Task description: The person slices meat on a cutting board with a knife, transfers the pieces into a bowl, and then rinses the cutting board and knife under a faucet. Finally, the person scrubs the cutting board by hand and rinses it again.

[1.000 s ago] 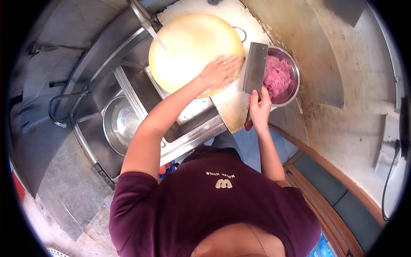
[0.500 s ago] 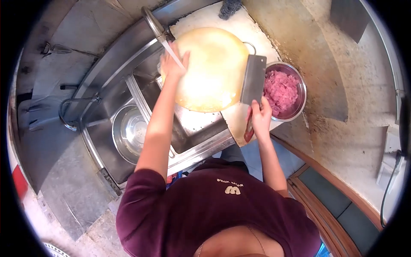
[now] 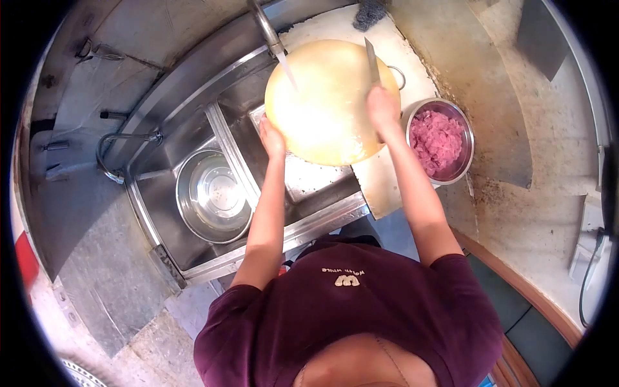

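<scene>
A round yellow cutting board (image 3: 322, 109) lies across the right sink basin and the white counter, with glare on its wet surface. Water runs onto it from the faucet (image 3: 269, 32). My left hand (image 3: 272, 138) touches the board's lower left edge, its fingers partly hidden at the rim. Closed round the handle of a cleaver (image 3: 373, 61), my right hand (image 3: 385, 115) is over the board's right side. The blade points away from me and shows nearly edge-on.
A steel bowl (image 3: 470, 142) of sliced pink meat (image 3: 436, 143) stands right of the board. In the left basin sits a metal bowl (image 3: 184, 193) under a second faucet (image 3: 106, 158). A dark scrubber (image 3: 369, 15) lies on the back counter.
My right hand has brought the cleaver from beside the meat bowl over the board, turning its blade edge-on. My left hand has moved from the board's upper left down to its lower left edge.
</scene>
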A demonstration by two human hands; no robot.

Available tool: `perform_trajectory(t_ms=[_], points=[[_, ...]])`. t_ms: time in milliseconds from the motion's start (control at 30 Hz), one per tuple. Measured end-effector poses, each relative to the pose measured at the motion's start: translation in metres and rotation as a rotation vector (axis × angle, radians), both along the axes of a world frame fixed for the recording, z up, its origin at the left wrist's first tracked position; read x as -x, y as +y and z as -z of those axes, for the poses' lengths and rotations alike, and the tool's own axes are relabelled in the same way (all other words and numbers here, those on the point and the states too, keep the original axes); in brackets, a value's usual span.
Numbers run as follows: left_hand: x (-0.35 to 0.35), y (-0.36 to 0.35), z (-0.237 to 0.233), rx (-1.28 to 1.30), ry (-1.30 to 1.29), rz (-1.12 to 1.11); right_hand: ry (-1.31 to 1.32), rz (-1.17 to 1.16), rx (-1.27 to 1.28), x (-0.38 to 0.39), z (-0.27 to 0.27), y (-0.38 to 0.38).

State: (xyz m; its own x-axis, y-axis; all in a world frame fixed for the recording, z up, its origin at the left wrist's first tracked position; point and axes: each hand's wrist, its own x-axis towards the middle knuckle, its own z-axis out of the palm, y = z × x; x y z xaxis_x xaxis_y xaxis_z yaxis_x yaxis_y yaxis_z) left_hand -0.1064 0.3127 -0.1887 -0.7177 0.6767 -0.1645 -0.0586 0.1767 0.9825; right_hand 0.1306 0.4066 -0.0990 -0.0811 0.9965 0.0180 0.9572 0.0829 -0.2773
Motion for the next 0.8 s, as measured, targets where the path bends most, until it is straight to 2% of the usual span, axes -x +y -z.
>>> perform_trajectory(t_ms=[167,267,300,367,400,467,500,567,600,700,733,767,800], points=[[-0.007,0.001,-0.016,0.041,0.228,-0.033,-0.068,-0.156,0.07,0.068,0.018,-0.046],[-0.009,0.0,-0.022,0.031,0.125,-0.04,-0.03,-0.322,0.117,0.102,0.008,-0.084],[-0.005,0.001,-0.013,0.051,0.234,-0.065,-0.047,-0.354,0.114,0.115,0.011,-0.094],[0.011,0.006,0.013,0.084,0.456,-0.121,0.018,-0.446,0.121,0.131,-0.004,-0.114],[0.024,0.009,0.011,0.035,0.374,-0.081,0.096,-0.458,0.13,0.132,-0.003,-0.114],[0.056,0.022,0.014,-0.025,0.326,-0.155,0.257,-0.488,0.155,0.136,0.002,-0.115],[0.069,0.024,0.009,-0.06,0.3,-0.197,0.35,-0.541,0.297,0.125,-0.006,-0.104],[0.074,0.021,-0.032,-0.021,0.454,-0.296,0.277,-0.591,0.022,0.117,-0.009,-0.089],[0.064,0.018,-0.063,-0.015,0.615,-0.294,0.196,-0.68,-0.1,0.109,-0.009,-0.078],[0.033,0.017,-0.101,-0.186,0.816,-0.148,-0.07,-0.918,-0.341,0.085,-0.004,-0.042],[0.022,0.017,-0.11,-0.211,0.867,-0.07,-0.077,-0.932,-0.338,0.077,0.0,-0.033],[0.009,0.018,-0.112,-0.281,0.817,0.077,-0.085,-0.946,-0.333,0.069,0.006,-0.025],[-0.001,0.015,-0.113,-0.06,0.78,0.369,-0.094,-0.962,-0.324,0.061,0.012,-0.022]])
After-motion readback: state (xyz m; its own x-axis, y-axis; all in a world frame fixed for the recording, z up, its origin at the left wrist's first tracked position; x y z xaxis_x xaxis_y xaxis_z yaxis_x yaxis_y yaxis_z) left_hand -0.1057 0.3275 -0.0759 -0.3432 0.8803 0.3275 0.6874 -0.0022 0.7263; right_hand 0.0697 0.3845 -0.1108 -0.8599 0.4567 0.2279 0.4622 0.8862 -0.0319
